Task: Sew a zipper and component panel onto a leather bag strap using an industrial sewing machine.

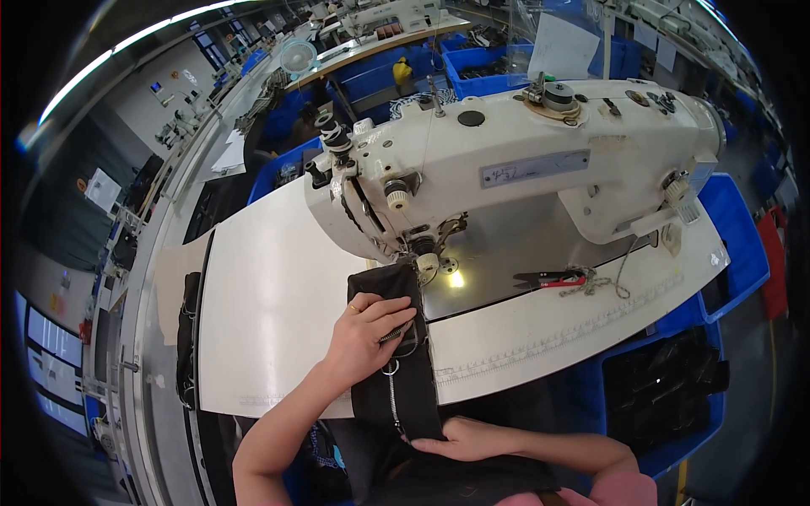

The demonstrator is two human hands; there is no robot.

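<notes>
A long black fabric piece [396,379] with a silvery zipper [392,396] and a metal ring runs from the sewing machine's needle area over the front table edge. My left hand [367,333], a ring on one finger, lies flat across its upper part, fingers stretched out just in front of the presser foot; the thumb is hidden. Lower down, my right hand [468,438] grips the piece's right edge near the zipper's end, thumb on top, other fingers mostly out of sight. The white sewing machine [523,160] stands over the far end, its lamp lighting the plate.
Black thread snips with red on the handle [553,278] lie on the machine bed beside tangled grey thread [603,282]. A blue bin [717,422] of black pieces stands at the right below the table. At the left table edge hangs dark fabric [187,337]. Other machines fill the background.
</notes>
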